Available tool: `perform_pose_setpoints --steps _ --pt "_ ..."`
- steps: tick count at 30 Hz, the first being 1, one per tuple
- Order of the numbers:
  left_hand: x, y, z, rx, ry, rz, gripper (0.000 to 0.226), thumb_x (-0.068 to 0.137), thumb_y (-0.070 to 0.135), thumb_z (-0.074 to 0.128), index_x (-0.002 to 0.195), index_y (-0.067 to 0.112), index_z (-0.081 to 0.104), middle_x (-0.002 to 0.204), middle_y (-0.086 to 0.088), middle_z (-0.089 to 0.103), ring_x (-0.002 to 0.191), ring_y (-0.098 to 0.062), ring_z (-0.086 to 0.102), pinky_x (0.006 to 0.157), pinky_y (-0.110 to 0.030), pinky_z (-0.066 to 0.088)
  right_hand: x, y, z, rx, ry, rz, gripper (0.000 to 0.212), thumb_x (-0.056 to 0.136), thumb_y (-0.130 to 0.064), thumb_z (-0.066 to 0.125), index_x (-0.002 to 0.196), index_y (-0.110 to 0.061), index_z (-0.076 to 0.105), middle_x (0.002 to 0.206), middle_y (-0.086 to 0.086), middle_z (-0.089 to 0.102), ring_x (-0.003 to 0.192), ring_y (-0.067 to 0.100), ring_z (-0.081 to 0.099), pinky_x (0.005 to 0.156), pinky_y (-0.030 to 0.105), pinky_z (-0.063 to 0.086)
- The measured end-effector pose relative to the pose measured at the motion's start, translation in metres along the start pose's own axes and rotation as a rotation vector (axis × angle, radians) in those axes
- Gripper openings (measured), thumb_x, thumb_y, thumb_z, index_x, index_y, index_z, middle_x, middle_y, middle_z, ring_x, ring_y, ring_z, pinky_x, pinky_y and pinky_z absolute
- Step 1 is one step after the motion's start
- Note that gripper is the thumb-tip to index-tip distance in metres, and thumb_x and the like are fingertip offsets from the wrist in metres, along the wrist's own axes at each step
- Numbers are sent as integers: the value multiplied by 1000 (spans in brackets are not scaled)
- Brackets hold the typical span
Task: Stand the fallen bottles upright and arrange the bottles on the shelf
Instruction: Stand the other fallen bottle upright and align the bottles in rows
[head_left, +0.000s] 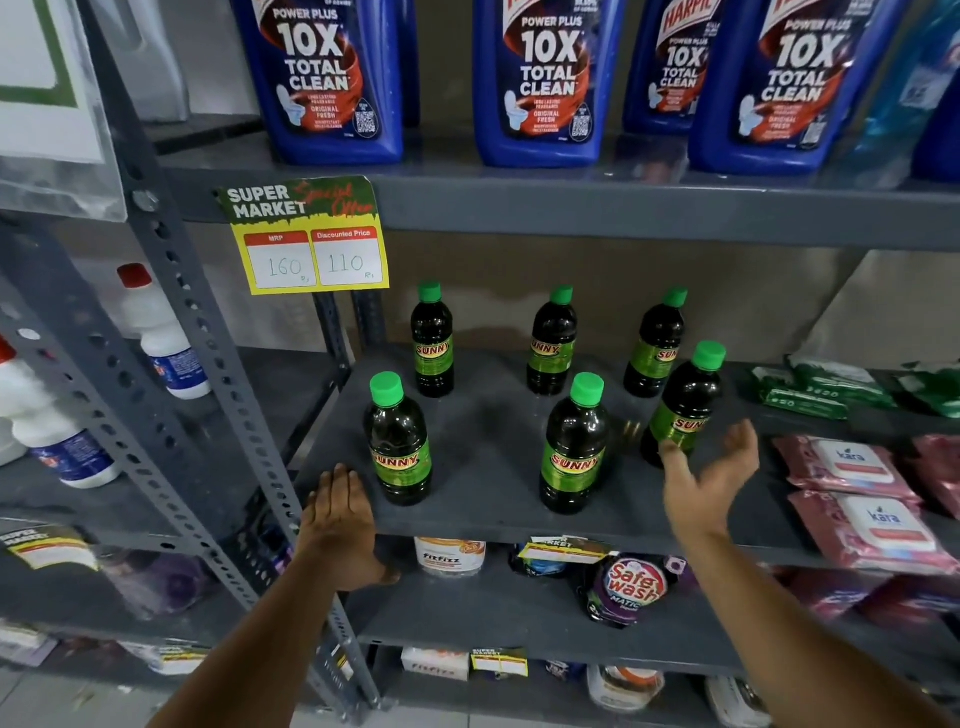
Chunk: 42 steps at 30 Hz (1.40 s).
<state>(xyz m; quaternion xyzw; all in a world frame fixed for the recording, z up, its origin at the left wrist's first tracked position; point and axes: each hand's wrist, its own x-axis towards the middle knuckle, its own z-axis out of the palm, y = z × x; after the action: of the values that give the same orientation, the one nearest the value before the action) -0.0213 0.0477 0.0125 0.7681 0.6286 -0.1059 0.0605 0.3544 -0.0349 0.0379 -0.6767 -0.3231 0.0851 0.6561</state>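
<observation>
While all six dark bottles stand upright on the grey shelf (488, 467), both hands in shot and holding nothing. Back row of three: left one (432, 340), middle one (551, 340), right one (655, 343), green caps up, well spaced. Front row of three, closer to the edge: left (397, 439), centre (574, 444), right (683, 402). Front right bottle leaning a touch to the right, possibly just the wide lens; cannot tell. Left hand (340, 525) flat, palm down, draped over the shelf's front lip, fingers together, just beside the front left bottle but apart from it. Right hand (709, 480) spread wide open, palm turned inward, fingertips right at the base of the front right bottle; touching or a hair off, cannot tell through the blur. Blue cleaner jugs (540, 83) lined up on the tier above, yellow price tag (309, 236) hanging off its edge. Pink wipe packs (862, 499) stacked off to the right.
</observation>
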Motion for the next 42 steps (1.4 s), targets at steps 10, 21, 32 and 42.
perform_pose_setpoints --steps 10,21,32,42 --pt "2 1 1 48 -1 2 149 56 77 69 144 -3 -20 156 -23 -18 143 -39 -13 118 -49 1 57 -2 -7 -402 -242 205 80 70 -26 87 134 -9 41 130 13 60 118 34 58 87 34 44" --pt "1 0 4 59 35 5 147 56 78 67 144 -2 -18 156 -24 -17 144 -39 -11 118 -48 3 14 39 -33 -560 -35 206 95 30 -83 76 100 -20 61 92 -1 66 91 22 66 80 43 58" --pt "-1 -2 7 51 71 29 145 57 76 68 144 -2 -18 156 -23 -16 144 -38 -10 118 -47 5 -9 12 -37 -498 -96 100 69 59 -33 91 114 -12 55 102 -3 51 105 23 50 85 33 43" --pt "0 -6 9 2 104 65 145 58 76 69 144 -2 -18 156 -22 -15 144 -37 -10 117 -45 5 -14 10 -34 -471 -105 154 84 62 -41 88 129 -11 46 127 10 53 121 24 44 96 36 41"
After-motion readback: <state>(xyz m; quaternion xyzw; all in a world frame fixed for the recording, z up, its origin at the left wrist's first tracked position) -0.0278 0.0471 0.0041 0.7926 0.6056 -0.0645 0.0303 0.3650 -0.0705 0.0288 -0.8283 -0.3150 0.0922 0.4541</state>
